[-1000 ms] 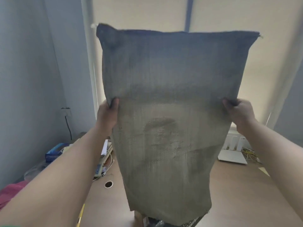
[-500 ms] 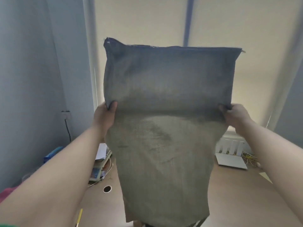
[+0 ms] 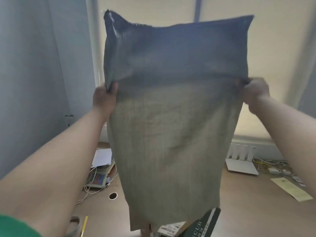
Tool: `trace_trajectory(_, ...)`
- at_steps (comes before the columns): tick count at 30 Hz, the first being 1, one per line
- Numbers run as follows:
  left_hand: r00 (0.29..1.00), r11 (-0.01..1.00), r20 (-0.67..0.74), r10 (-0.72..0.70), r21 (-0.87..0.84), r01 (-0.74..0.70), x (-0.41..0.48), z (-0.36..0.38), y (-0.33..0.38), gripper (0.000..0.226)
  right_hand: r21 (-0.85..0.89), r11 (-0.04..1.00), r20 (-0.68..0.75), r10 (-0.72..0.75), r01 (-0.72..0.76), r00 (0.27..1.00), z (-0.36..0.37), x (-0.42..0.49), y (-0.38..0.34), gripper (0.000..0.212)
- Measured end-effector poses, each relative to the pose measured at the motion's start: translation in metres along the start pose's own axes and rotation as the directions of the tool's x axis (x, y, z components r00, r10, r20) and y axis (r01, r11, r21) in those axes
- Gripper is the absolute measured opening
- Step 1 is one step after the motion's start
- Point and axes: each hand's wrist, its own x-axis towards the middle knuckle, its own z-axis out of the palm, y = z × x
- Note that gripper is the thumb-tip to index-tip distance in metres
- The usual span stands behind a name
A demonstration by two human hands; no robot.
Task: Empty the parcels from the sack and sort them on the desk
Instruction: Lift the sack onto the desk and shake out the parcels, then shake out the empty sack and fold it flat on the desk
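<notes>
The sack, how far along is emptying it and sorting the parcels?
Mostly emptied: the sack hangs upside down and limp, with a dark parcel and a labelled one at its mouth. In hand: the left hand and right hand grip its sides. Left: sorting on the desk.

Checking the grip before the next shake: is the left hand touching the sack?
Touching. The head view shows the left hand pinching the sack at its left edge, cloth bunched in its fingers.
</notes>
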Motion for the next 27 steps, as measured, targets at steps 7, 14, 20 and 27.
trace_trajectory(7,0.996,0.996,-0.057,-0.065,-0.062,0.061,-0.001,-0.001,0.003,0.045,-0.048,0.999,-0.073,0.010,-0.014,0.997,0.006,-0.010,-0.008,0.033)
trace_trajectory(14,0.999,0.993,-0.043,-0.004,-0.115,-0.001,0.005,-0.012,0.019,0.046,-0.008,1.000,-0.027,0.030,-0.030,0.999,-0.007,-0.011,-0.020,0.022)
trace_trajectory(20,0.999,0.995,-0.001,-0.043,-0.087,0.042,-0.012,-0.002,0.001,0.041,-0.042,0.993,0.046,0.108,-0.106,0.993,-0.006,-0.021,0.006,0.032)
trace_trajectory(27,0.996,0.988,-0.081,0.025,-0.149,-0.037,0.006,-0.012,0.036,0.032,0.034,0.999,0.001,-0.016,0.016,1.000,-0.027,-0.010,-0.034,0.031)
